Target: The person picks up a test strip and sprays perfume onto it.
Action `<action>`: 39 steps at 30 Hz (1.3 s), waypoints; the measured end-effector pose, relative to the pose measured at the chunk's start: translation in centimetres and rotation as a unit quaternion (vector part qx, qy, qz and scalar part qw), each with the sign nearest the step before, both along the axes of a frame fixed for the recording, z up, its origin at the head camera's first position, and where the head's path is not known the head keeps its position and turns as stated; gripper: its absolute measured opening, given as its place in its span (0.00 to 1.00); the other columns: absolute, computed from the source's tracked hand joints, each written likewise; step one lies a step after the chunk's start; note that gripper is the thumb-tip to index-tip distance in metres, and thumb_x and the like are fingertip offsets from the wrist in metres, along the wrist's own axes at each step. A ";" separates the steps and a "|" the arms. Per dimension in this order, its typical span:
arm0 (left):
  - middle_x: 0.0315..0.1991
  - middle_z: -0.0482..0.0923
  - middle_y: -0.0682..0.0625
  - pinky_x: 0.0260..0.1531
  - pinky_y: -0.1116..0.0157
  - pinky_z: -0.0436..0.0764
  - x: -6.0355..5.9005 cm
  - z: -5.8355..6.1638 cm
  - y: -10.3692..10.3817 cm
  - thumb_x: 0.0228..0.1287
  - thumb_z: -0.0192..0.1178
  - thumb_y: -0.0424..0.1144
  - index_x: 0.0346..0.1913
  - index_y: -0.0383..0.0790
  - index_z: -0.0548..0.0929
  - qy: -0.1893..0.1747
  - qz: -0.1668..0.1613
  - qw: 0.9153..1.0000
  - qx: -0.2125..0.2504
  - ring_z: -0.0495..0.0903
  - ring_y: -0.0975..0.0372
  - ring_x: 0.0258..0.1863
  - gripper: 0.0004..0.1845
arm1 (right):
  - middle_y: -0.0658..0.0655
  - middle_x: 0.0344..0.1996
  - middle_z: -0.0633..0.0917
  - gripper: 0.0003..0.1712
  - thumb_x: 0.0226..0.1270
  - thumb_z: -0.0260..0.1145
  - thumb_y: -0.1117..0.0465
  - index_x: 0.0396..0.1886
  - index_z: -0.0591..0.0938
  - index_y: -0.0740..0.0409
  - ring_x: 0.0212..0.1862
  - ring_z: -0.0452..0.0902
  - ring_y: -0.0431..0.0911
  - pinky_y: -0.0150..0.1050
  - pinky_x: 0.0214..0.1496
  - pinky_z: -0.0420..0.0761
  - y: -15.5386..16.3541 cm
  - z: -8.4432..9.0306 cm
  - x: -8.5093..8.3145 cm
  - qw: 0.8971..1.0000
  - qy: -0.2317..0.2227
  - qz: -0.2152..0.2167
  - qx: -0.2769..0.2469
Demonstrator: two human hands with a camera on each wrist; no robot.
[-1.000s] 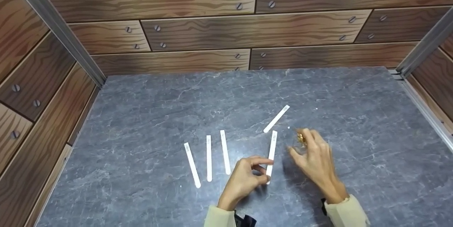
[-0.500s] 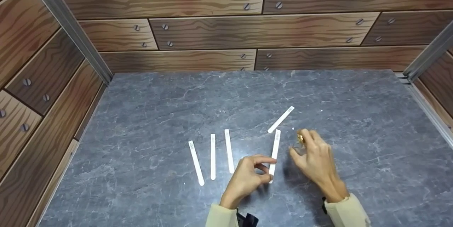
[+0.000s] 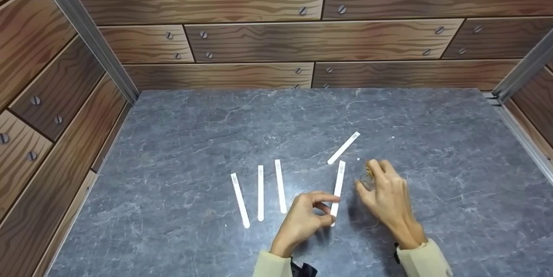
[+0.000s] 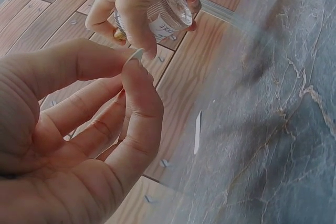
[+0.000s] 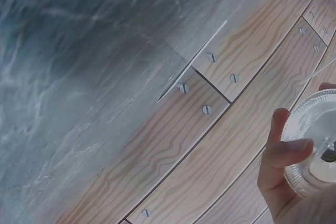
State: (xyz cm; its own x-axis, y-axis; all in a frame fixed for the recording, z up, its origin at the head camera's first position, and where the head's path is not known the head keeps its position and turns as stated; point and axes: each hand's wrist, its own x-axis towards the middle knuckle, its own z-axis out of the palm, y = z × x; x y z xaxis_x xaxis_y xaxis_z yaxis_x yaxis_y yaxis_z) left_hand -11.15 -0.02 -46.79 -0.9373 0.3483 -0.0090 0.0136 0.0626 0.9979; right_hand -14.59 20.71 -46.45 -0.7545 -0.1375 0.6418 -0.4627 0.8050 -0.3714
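Observation:
My left hand (image 3: pixel 302 216) pinches the lower part of a white paper test strip (image 3: pixel 339 182) between thumb and fingers, and the strip's marked end points away from me. In the left wrist view the strip (image 4: pixel 136 55) appears nearly edge-on at the fingertips. Just to the right, my right hand (image 3: pixel 389 192) grips a small perfume bottle (image 4: pixel 167 17) of ribbed clear glass with a pale label. A gold part (image 4: pixel 119 36) shows beside its index finger. The right wrist view catches the bottle's round glass base (image 5: pixel 304 174), with fingers curled along its edge.
Three white strips (image 3: pixel 260 192) lie side by side on the grey marbled table (image 3: pixel 181 138), left of my left hand. Another strip (image 3: pixel 344 148) lies slanted beyond the held one. Wood-patterned walls (image 3: pixel 250 41) enclose the back and sides.
Less of the bottle's gold part shows now in my right hand, and more clear glass. The left hand keeps its pinch on the strip. The head view has shifted slightly.

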 end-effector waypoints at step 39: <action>0.62 0.77 0.50 0.31 0.68 0.84 -3.3 -0.2 -0.3 0.46 0.68 0.12 0.62 0.29 0.81 -0.046 -0.029 0.998 -0.035 0.81 0.65 0.35 0.34 | 0.61 0.28 0.79 0.22 0.43 0.77 0.72 0.39 0.78 0.66 0.23 0.77 0.55 0.52 0.19 0.80 1.7 -0.1 0.2 1.000 0.014 -0.018 -0.016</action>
State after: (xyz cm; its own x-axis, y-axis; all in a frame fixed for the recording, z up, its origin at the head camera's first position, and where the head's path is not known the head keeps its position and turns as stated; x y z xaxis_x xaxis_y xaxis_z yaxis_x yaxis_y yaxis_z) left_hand -14.48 -0.36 -46.95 -0.9097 0.3972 -0.1207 -0.0724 0.1347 0.9882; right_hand -14.42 22.39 -46.52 -0.7402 -0.0899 0.6663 -0.4446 0.8089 -0.3847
